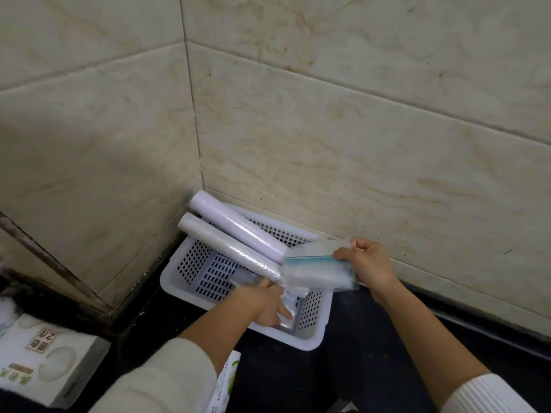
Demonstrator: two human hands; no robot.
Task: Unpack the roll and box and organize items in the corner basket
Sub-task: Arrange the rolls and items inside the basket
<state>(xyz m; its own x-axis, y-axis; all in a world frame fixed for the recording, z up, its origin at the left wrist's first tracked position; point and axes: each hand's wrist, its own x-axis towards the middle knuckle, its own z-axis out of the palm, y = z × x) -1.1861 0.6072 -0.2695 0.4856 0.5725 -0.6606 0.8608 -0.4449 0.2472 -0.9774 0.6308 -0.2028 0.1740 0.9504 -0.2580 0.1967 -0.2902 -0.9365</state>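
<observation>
A white perforated basket sits in the corner of the tiled walls on a dark counter. Two wrapped rolls lean across it: a pale lilac roll behind and a greyish roll in front. My right hand is shut on a stack of clear zip bags with a blue seal strip, held just above the basket's right side. My left hand reaches inside the basket, fingers spread over clear plastic packets on its floor; whether it grips them I cannot tell.
A white tissue box with printed characters stands at the lower left. A white and green printed package lies between my forearms. Tiled walls close in behind and to the left. A dark ledge runs along the right wall.
</observation>
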